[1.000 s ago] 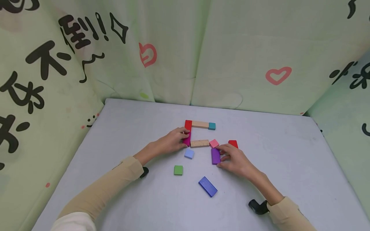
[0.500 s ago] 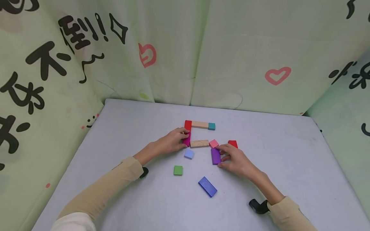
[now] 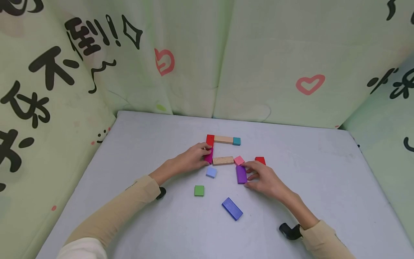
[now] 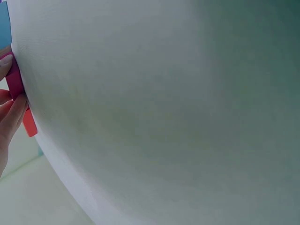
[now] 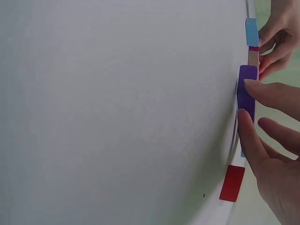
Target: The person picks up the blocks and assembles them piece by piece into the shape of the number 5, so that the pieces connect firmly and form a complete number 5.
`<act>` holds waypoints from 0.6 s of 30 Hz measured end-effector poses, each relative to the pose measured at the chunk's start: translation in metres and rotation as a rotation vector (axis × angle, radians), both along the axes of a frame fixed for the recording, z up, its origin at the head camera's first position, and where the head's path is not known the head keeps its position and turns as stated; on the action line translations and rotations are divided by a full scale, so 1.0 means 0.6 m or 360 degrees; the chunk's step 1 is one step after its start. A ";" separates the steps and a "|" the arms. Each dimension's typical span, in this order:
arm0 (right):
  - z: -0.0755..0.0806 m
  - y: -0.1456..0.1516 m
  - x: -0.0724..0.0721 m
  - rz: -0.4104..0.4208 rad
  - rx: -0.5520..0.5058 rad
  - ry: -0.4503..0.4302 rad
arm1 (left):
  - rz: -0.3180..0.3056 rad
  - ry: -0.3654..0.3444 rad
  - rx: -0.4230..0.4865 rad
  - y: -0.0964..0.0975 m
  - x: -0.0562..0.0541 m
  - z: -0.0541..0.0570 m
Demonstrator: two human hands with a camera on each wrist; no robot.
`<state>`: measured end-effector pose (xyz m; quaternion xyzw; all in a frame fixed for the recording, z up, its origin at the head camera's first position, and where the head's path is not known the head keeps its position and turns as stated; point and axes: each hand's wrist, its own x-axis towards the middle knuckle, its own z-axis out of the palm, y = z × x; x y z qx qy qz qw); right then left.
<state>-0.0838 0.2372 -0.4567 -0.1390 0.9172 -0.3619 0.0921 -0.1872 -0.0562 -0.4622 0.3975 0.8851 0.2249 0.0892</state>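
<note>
My left hand [image 3: 194, 157] pinches a magenta block [image 3: 208, 156] lengthwise, the thumb at its near end and a finger by its far end. That block lines up with a red block [image 3: 210, 139] behind it. A speckled wooden block [image 3: 223, 161] runs right from the magenta one towards a tilted pink cube [image 3: 239, 160]. With thumb and forefinger my right hand [image 3: 262, 178] holds a purple block [image 3: 241, 175], just in front of the pink cube; in the right wrist view these digits touch the purple block [image 5: 246, 93] near its two ends.
Behind, a plain wooden block [image 3: 224, 139] and a teal cube [image 3: 237, 141] extend the row. A second red block [image 3: 260, 160] lies partly behind my right hand. Light blue [image 3: 211, 172] and green [image 3: 199, 191] blocks and a long blue block [image 3: 232, 209] lie nearer. Curtains [image 3: 258, 64] surround the white table [image 3: 155, 230].
</note>
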 end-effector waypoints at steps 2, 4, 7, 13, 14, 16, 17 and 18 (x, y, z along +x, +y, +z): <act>0.003 0.002 0.002 -0.0007 0.0001 0.0004 | 0.0004 0.0002 -0.0005 0.001 0.001 0.001; 0.005 0.004 0.004 -0.0015 0.0017 0.0019 | 0.0008 0.0003 -0.0009 0.001 0.002 0.001; 0.008 0.007 0.006 -0.0031 0.0037 0.0041 | 0.0014 0.0003 -0.0015 0.000 0.002 0.002; 0.013 0.012 0.013 -0.0059 0.0059 0.0090 | 0.0009 0.0014 -0.0010 -0.001 0.002 0.003; 0.014 0.013 0.015 -0.0060 0.0061 0.0098 | 0.0007 0.0016 -0.0009 0.000 0.002 0.003; 0.016 0.014 0.018 -0.0067 0.0056 0.0115 | 0.0008 0.0007 -0.0011 0.000 0.002 0.002; 0.016 0.015 0.020 -0.0078 0.0052 0.0123 | 0.0007 0.0004 -0.0009 0.001 0.002 0.002; 0.017 0.017 0.021 -0.0090 0.0045 0.0134 | 0.0006 -0.0001 -0.0008 0.001 0.002 0.002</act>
